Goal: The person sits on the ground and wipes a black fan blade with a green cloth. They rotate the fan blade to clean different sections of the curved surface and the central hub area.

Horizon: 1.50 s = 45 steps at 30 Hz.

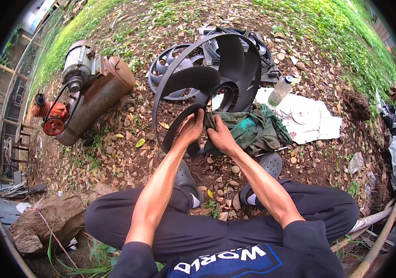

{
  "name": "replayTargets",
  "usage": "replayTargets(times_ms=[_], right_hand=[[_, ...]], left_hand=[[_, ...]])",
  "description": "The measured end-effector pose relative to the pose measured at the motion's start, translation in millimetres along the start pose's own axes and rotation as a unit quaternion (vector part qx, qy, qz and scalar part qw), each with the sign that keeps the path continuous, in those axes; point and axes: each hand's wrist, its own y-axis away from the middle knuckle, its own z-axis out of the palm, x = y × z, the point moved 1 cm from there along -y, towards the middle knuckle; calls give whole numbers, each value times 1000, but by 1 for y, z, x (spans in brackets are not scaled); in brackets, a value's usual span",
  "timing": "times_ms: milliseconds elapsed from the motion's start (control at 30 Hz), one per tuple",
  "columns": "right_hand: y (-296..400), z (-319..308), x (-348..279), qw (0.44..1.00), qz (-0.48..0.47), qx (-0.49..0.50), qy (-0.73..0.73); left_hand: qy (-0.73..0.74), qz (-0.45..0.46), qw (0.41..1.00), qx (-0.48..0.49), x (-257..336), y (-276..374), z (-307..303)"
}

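A large black plastic ringed fan wheel (pixel 193 77) stands tilted in front of me. My left hand (pixel 191 129) grips one of its lower blades, the thumb on top near the hub. Close beside it, my right hand (pixel 221 136) pinches a dark green cloth (pixel 253 130) against the hub side of the wheel. The rest of the cloth hangs to the right over the ground. Behind the wheel lie a smaller grey fan wheel (pixel 160 66) and a black fan shroud (pixel 269 52), both partly hidden.
An air compressor with a rusty tank (pixel 97 100) stands at left. At right, a plastic bottle (pixel 280 91) and small metal parts rest on a white sheet (pixel 323 120). My clogs (pixel 271 165) are on leafy, stony soil. A log (pixel 50 222) lies lower left, wooden poles (pixel 380 232) lower right.
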Motion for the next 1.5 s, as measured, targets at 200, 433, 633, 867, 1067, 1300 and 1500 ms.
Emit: replayTargets(times_ms=[200, 433, 633, 867, 1067, 1300, 1500], right_hand=[[-9, -30, 25, 911, 200, -5, -361], [-13, -110, 37, 873, 35, 218, -435], [-4, -67, 42, 972, -105, 211, -7], [7, -18, 56, 972, 39, 26, 231], [-9, -28, 56, 989, 74, 107, -67], [-21, -113, 68, 881, 83, 407, -227], [-22, -181, 28, 918, 53, 393, -19]], left_hand=[[3, -4, 1000, 26, 0, 9, -9], [29, 9, 999, 43, 3, 10, -14], [26, -19, 999, 32, 5, 6, -14], [-15, -24, 1000, -7, 7, -1, -11], [15, -48, 998, 45, -14, 8, -14], [118, -27, 990, 71, 2, 19, -13], [171, 28, 980, 99, -19, 22, 4]])
